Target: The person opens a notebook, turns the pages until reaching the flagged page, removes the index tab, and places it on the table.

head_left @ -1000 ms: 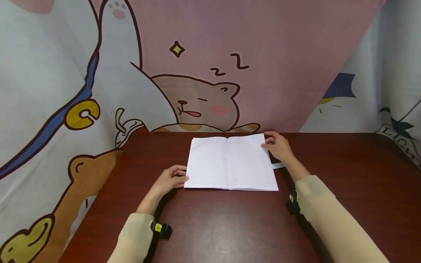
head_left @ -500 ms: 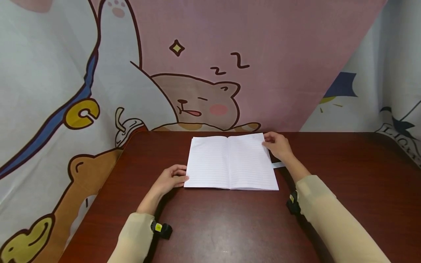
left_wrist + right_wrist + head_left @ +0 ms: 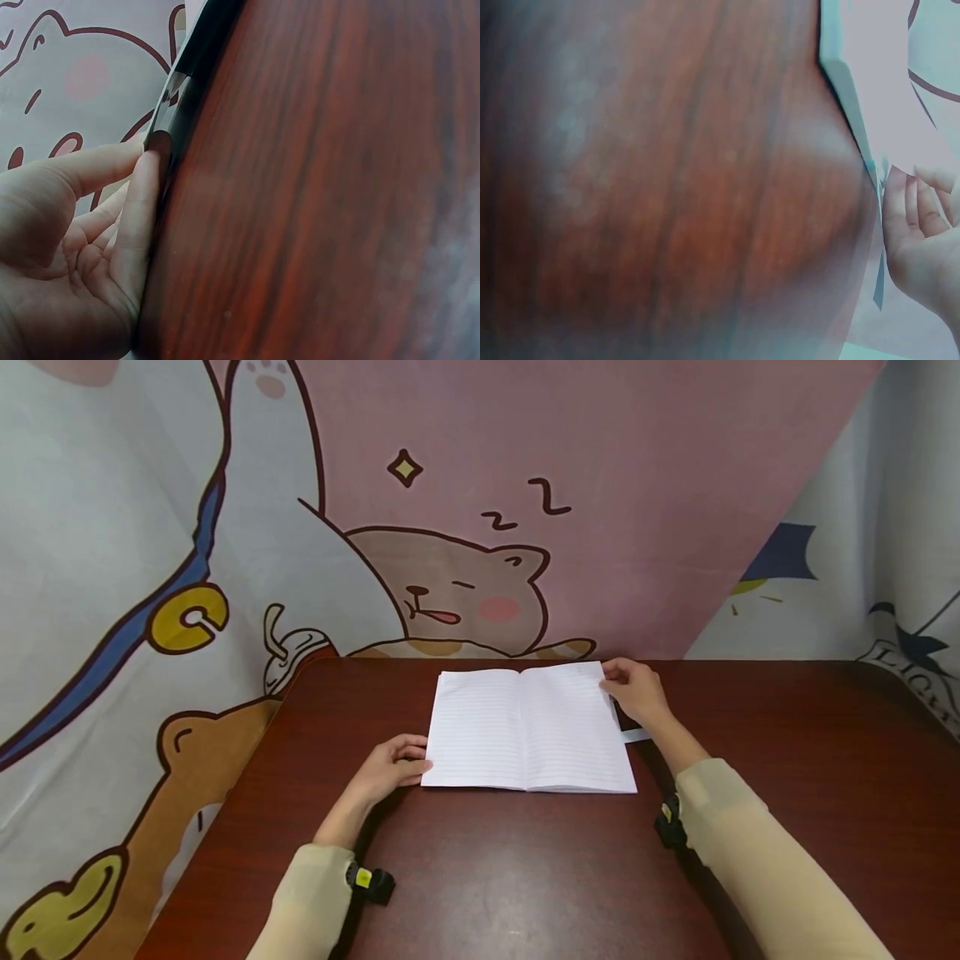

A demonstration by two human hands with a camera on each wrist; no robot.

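Observation:
An open notebook [image 3: 480,727] with blank ruled pages lies on the table toward its far side. My left hand [image 3: 386,772] holds its left edge near the lower corner. In the left wrist view, the thumb is over the edge of the notebook [image 3: 155,112] and a finger lies beneath it. My right hand [image 3: 637,693] pinches the right-hand page near its upper corner. The right wrist view shows that page [image 3: 877,82] lifted in the hand [image 3: 922,251], its thumb partly cut off. A pale strip [image 3: 636,736] sticks out from beneath the notebook's right side.
The dark red-brown wooden table [image 3: 480,868] extends to both sides and toward me. Behind it hangs a cartoon-printed cloth [image 3: 637,485], which also runs along the left and right sides. A black wrist camera [image 3: 372,883] sits at the left cuff, another [image 3: 670,822] at the right.

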